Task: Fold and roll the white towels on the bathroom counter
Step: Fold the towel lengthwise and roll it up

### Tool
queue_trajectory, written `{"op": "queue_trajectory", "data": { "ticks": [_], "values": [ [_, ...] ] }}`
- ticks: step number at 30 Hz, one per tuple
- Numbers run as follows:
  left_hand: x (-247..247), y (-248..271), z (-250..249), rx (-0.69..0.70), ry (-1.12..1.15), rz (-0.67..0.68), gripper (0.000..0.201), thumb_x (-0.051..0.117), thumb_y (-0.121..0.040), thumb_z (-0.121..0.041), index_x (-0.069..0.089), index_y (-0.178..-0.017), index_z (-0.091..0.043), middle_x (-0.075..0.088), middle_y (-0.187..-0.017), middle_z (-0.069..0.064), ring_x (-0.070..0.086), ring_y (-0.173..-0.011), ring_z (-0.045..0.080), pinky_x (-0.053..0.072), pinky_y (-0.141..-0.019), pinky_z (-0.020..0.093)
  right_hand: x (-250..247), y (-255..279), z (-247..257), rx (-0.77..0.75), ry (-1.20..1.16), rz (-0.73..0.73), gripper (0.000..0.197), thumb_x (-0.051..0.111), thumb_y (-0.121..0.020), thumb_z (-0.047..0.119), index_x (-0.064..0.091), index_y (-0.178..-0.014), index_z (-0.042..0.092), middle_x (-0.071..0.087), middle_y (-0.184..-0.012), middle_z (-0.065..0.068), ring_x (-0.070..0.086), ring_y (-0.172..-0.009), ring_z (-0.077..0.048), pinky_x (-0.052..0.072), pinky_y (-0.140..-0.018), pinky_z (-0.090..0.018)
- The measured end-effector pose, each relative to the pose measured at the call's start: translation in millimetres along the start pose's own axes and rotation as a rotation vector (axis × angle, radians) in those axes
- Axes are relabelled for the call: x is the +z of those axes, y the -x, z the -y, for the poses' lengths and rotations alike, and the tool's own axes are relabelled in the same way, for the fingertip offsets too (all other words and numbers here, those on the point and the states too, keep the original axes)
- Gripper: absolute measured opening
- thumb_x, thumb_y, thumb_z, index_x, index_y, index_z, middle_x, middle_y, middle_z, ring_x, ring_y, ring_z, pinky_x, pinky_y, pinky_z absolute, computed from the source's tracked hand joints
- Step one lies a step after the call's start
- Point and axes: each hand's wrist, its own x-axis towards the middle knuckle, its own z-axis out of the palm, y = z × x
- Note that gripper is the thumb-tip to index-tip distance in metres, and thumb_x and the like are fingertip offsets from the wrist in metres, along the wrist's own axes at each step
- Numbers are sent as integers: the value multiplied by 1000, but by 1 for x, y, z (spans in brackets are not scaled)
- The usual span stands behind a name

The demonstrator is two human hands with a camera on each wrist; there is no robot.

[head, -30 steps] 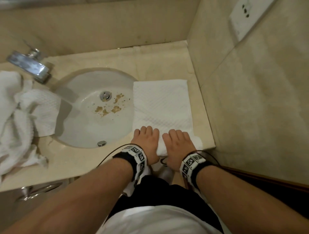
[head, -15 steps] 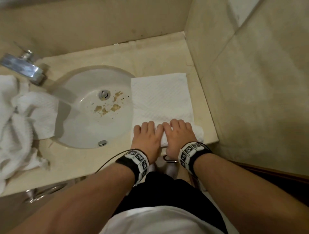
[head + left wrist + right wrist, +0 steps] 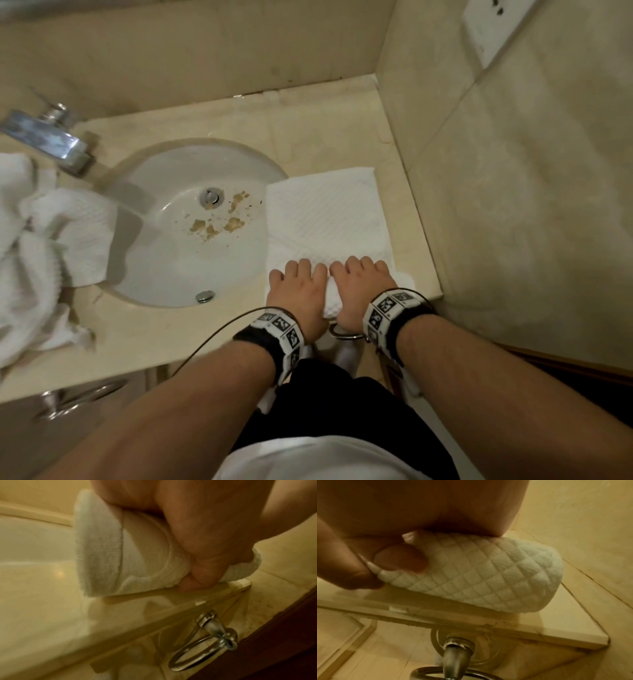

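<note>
The left hand [image 3: 301,294] lies over the rolled near end of the folded white towel [image 3: 329,219], its fingers [image 3: 305,269] close together and curled down over the far side of the roll; in the left wrist view the thumb [image 3: 200,577] tucks under the roll's near edge, so the hand grips it. The right hand [image 3: 363,287] sits just beside it at 3 o'clock, fingers [image 3: 359,265] likewise pressed together and bent over the roll, and the right wrist view shows its thumb [image 3: 400,558] pushed into the quilted cloth from the near side. The two hands touch at the forefingers. Each wrist wears a black band with square black-and-white markers.

The towel lies on the beige bathroom counter [image 3: 308,130], in its corner at 5 o'clock of the sink [image 3: 164,274]. Its flat, unrolled part stretches away toward 12 o'clock; the roll rests at the counter's near edge, and its right end sticks out past the right hand. The towel's left edge overhangs the sink rim slightly.

Brown crumbs lie in the basin near the drain [image 3: 211,197]. A chrome tap [image 3: 44,137] stands at 10 o'clock of the sink, and a heap of crumpled white towels [image 3: 34,253] lies at 9 o'clock. A chrome towel ring [image 3: 205,646] hangs below the counter edge, under the hands.
</note>
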Motion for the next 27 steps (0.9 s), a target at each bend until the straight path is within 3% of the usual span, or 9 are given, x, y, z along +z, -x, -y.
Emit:
{"op": "queue_trajectory", "data": {
  "ticks": [4,9,11,13,16,20,23,27],
  "values": [
    [3,8,-2,-38,81,23,74,63,-68,-57,38,-128,-22,46,-122,3,44,-111,29,36,-87,44,-2,3,-1,-43,-21,30,75,62,-67,54,37,-131,24,47,-123,-5,45,-112,-28,35,-96,-44],
    [-4,-8,10,-81,213,70,78,64,-64,-70,42,-125,-26,49,-123,1,47,-115,27,38,-93,44,-1,14,-2,-98,-3,-195,82,71,-48,44,51,-122,17,49,-110,-6,49,-95,-30,37,-86,-43],
    [-7,-17,15,-113,251,90,83,65,-61,-75,43,-124,-26,49,-123,1,47,-117,27,38,-95,43,10,20,-9,-132,45,-265,89,71,-51,43,51,-132,13,53,-123,-12,51,-106,-35,37,-97,-48],
    [-9,-24,21,-109,261,84,80,66,-60,-76,41,-118,-26,48,-119,1,47,-113,27,37,-93,43,18,22,-15,-144,84,-284,98,72,-54,41,45,-143,12,50,-137,-16,47,-122,-38,26,-111,-51],
    [-16,-24,25,-63,212,52,76,64,-64,-76,39,-114,-24,45,-115,2,45,-108,28,34,-90,43,20,10,-17,-128,114,-257,106,79,-48,37,41,-144,14,50,-135,-17,47,-121,-39,23,-113,-50],
    [-18,-2,9,-91,81,-89,69,57,-68,-56,42,-124,-18,47,-117,6,44,-106,30,32,-90,46,5,-13,-22,-106,169,-201,110,83,-45,34,38,-144,17,50,-129,-14,49,-114,-35,33,-104,-47],
    [-11,7,-2,-147,33,-41,85,67,-64,-40,37,-139,-15,48,-122,7,45,-107,31,34,-92,48,-2,-16,-22,-100,221,-136,105,76,-54,26,31,-149,19,45,-134,-11,46,-118,-33,34,-104,-45],
    [-14,-1,1,-110,-31,-14,82,74,-69,-32,38,-140,-15,50,-126,10,47,-111,34,34,-93,49,0,-8,-17,-31,194,-125,92,71,-62,25,31,-145,22,47,-130,-8,46,-114,-31,36,-95,-44]
  ]
}}
